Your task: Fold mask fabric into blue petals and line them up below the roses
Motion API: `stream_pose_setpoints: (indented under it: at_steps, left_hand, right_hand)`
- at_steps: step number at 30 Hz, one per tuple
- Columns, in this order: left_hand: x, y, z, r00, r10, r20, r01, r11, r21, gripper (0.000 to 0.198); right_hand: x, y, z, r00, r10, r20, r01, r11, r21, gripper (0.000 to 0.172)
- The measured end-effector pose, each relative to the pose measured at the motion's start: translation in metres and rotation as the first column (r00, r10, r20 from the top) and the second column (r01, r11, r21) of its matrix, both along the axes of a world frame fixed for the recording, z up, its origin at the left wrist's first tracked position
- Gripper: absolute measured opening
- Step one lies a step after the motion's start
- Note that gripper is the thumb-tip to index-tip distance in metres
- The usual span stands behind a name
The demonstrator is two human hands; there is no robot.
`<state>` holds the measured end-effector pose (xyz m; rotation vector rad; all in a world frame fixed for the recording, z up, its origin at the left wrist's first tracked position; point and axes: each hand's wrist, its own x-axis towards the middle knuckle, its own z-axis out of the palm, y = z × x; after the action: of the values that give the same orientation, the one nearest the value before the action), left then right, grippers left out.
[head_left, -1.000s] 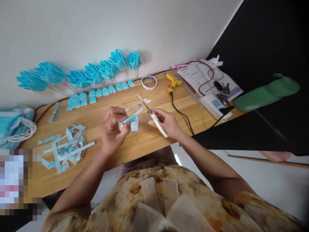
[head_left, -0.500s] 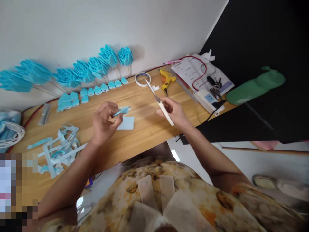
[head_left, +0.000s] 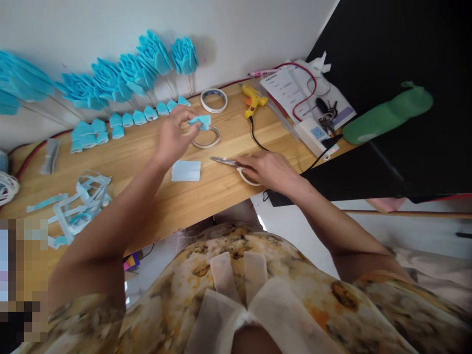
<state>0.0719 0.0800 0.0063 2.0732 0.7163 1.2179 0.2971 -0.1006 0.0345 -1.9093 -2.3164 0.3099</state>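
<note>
My left hand [head_left: 175, 135] pinches a small folded piece of light blue fabric [head_left: 202, 121] between thumb and fingers, above a tape ring [head_left: 207, 138]. Flat on the wooden table [head_left: 155, 209], nearer to me, is a pale blue rectangular piece [head_left: 186, 171]. My right hand [head_left: 271, 169] is closed over the handles of white-handled scissors [head_left: 225, 161], low at the table's front edge with the blades pointing left. Small folded blue petals [head_left: 139, 117] stand in rows beyond my left hand. Blue fabric flowers on sticks [head_left: 138, 73] lean along the wall.
A yellow glue gun [head_left: 254, 101] and a second tape roll [head_left: 214, 101] are at the back. Papers, keys [head_left: 328, 115], a power strip [head_left: 313, 135] and a green bottle [head_left: 387, 114] lie to the right. Cut strips [head_left: 83, 201] are heaped at left.
My right hand has lowered the scissors from upright to low over the table. My left hand has moved away from me with the blue piece, off the rectangle. The view has shifted slightly.
</note>
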Motion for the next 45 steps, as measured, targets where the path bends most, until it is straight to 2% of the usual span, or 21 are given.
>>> stream_pose_setpoints:
  at_steps: [3,5,7,10,16,19,23,28,31,35,38,40,41,43,45]
  left_hand:
    - [-0.027,-0.011,0.003,0.986,0.124,0.109,-0.096,0.967,-0.238,0.024]
    - [-0.042,-0.019,0.0,0.976,0.167,0.137,-0.103,0.918,-0.383,0.028]
    - [-0.052,-0.028,-0.006,0.973,0.182,0.144,-0.096,0.881,-0.464,0.03]
    - [-0.061,-0.041,-0.011,0.967,0.2,0.157,-0.092,0.851,-0.518,0.031]
    - [-0.067,-0.059,-0.008,0.935,0.259,0.242,-0.05,0.772,-0.633,0.019]
    - [-0.069,-0.063,-0.01,0.923,0.243,0.297,0.005,0.767,-0.642,0.015]
    - [-0.07,-0.065,-0.014,0.926,0.262,0.272,-0.013,0.742,-0.67,0.017]
    - [-0.068,-0.067,-0.01,0.936,0.25,0.247,-0.017,0.734,-0.679,0.018]
    - [-0.066,-0.071,-0.004,0.947,0.212,0.239,0.014,0.719,-0.695,0.017]
    - [-0.065,-0.079,0.002,0.964,0.167,0.208,0.033,0.697,-0.716,0.017]
    - [-0.065,-0.082,0.006,0.966,0.147,0.215,0.059,0.681,-0.73,0.017]
    - [-0.065,-0.084,0.008,0.965,0.13,0.23,0.085,0.672,-0.736,0.017]
    - [-0.066,-0.085,0.008,0.965,0.126,0.23,0.089,0.669,-0.738,0.018]
    - [-0.066,-0.086,0.009,0.968,0.125,0.218,0.078,0.673,-0.735,0.02]
    - [-0.066,-0.088,0.011,0.972,0.125,0.2,0.062,0.682,-0.729,0.021]
  right_hand:
    - [-0.007,0.006,0.002,0.989,-0.145,-0.036,0.147,0.988,0.056,0.024]
    - [-0.013,0.012,-0.004,0.981,-0.154,-0.114,0.163,0.984,0.075,0.022]
    - [-0.019,0.019,-0.013,0.967,-0.129,-0.218,0.146,0.987,0.065,0.021]
    - [-0.026,0.025,-0.026,0.936,-0.12,-0.331,0.152,0.986,0.074,0.018]
    - [-0.033,0.032,-0.043,0.916,-0.151,-0.373,0.217,0.966,0.143,0.015]
    - [-0.033,0.034,-0.051,0.898,-0.189,-0.398,0.265,0.953,0.146,0.015]
    - [-0.033,0.036,-0.058,0.876,-0.21,-0.435,0.307,0.937,0.167,0.017]
    - [-0.032,0.037,-0.059,0.781,-0.207,-0.589,0.359,0.921,0.153,0.018]
    - [-0.03,0.037,-0.061,0.745,-0.171,-0.645,0.358,0.918,0.17,0.016]
    - [-0.031,0.037,-0.062,0.656,-0.135,-0.742,0.392,0.902,0.183,0.015]
    - [-0.044,0.037,-0.052,0.621,-0.077,-0.78,0.43,0.865,0.257,0.017]
    - [-0.06,0.038,-0.038,0.666,0.032,-0.746,0.389,0.838,0.383,0.016]
    - [-0.068,0.039,-0.031,0.713,0.107,-0.693,0.338,0.813,0.474,0.016]
    - [-0.083,0.042,-0.018,0.796,0.269,-0.542,0.209,0.719,0.663,0.016]
    - [-0.093,0.047,-0.011,0.838,0.38,-0.391,0.084,0.619,0.781,0.016]
